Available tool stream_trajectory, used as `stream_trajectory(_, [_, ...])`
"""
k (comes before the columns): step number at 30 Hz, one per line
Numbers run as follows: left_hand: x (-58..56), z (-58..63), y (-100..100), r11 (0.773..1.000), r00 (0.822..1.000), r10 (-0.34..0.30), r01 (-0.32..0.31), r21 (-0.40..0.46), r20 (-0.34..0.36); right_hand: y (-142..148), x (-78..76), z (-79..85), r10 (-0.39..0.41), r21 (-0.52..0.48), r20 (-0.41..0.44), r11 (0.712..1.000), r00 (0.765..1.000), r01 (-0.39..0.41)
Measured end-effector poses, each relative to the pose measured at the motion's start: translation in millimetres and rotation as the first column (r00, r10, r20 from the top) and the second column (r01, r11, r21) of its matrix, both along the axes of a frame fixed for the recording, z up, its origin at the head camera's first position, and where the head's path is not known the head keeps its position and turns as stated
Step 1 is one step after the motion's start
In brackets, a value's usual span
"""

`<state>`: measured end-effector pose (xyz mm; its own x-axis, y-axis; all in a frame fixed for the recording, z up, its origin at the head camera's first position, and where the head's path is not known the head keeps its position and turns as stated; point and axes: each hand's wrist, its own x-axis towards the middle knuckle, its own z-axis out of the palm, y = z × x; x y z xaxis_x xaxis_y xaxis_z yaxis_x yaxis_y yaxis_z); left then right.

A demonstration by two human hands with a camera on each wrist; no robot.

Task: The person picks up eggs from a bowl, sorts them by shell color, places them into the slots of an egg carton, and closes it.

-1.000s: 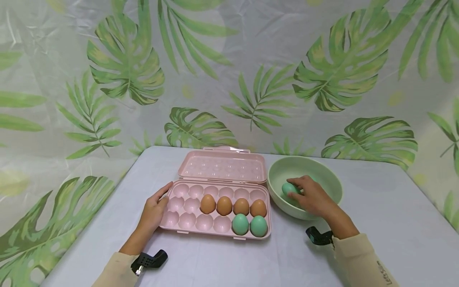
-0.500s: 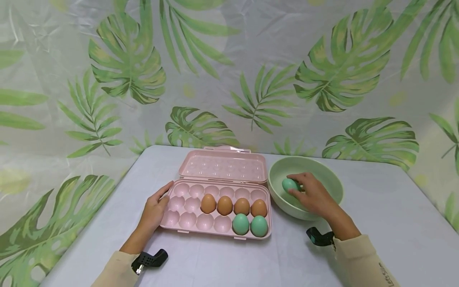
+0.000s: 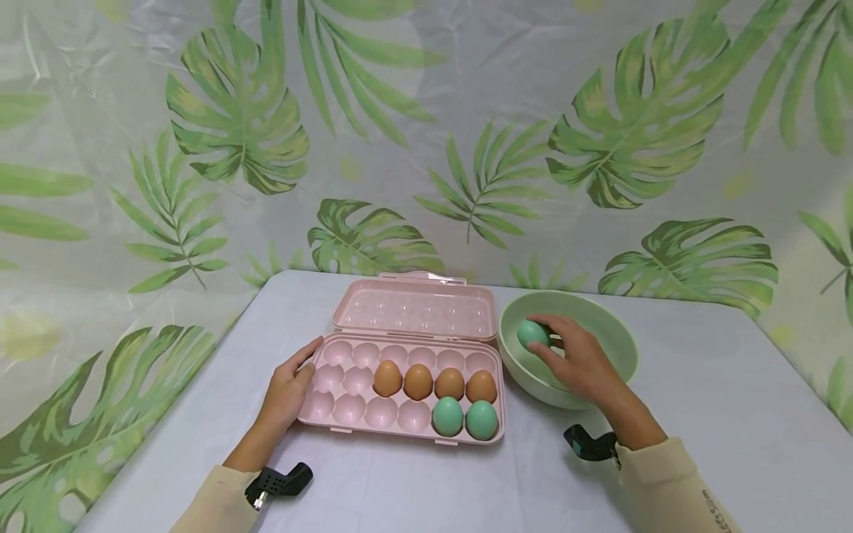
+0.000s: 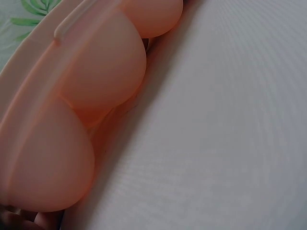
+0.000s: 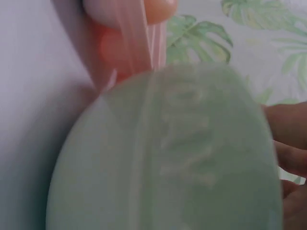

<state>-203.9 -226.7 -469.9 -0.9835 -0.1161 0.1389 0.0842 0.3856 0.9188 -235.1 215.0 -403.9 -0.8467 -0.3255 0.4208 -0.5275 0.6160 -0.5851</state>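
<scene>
My right hand [image 3: 578,360] pinches a green egg [image 3: 533,334] between thumb and fingers, over the left part of a pale green bowl [image 3: 616,348]. In the right wrist view the bowl's outer wall [image 5: 168,158] fills most of the picture, and a few fingers [image 5: 290,124] show at the right edge. My left hand [image 3: 289,389] holds the left end of a pink egg box [image 3: 360,429], whose lid lies open behind it. Several brown eggs [image 3: 417,382] stand in its middle row. Two green eggs [image 3: 448,417] sit at the right of the front row.
The opened lid [image 3: 413,307] lies flat at the back, close beside the bowl. A white cloth [image 3: 400,492] covers the table. Behind it hangs a leaf-patterned sheet [image 3: 493,96]. The box's rounded underside cups [image 4: 103,67] show in the left wrist view.
My right hand has lifted the green egg upward and slightly left, from inside the bowl toward its left rim. The left hand and the egg box have stayed in place.
</scene>
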Motion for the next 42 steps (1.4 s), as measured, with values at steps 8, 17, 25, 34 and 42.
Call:
stream_trajectory(8, [1.1, 0.3, 0, 1.000, 1.000, 0.000, 0.000, -0.013, -0.007, -12, 7.5, 8.2, -0.018, -0.120, 0.004, 0.993, 1.000, 0.018])
stream_trajectory(17, [4.4, 1.4, 1, 1.000, 1.000, -0.005, 0.005, 0.005, 0.000, -26, 17.3, 15.8, 0.055, -0.246, 0.042, 0.968, 0.998, -0.043])
stream_trajectory(25, [3.0, 0.8, 0, 1.000, 1.000, -0.003, 0.003, 0.007, -0.003, -38, 23.3, 15.9, 0.079, -0.335, 0.047, 0.940, 0.996, -0.059])
stream_trajectory(34, [1.3, 1.7, 1, 1.000, 1.000, 0.009, -0.009, -0.013, -0.001, -54, 31.2, 14.2, 0.161, -0.376, 0.074, 0.919, 0.984, -0.122])
stream_trajectory(42, [2.0, 0.9, 0, 1.000, 1.000, 0.005, -0.005, -0.008, 0.000, -69, 33.9, 13.4, 0.192, -0.379, 0.157, 0.917, 0.969, -0.120])
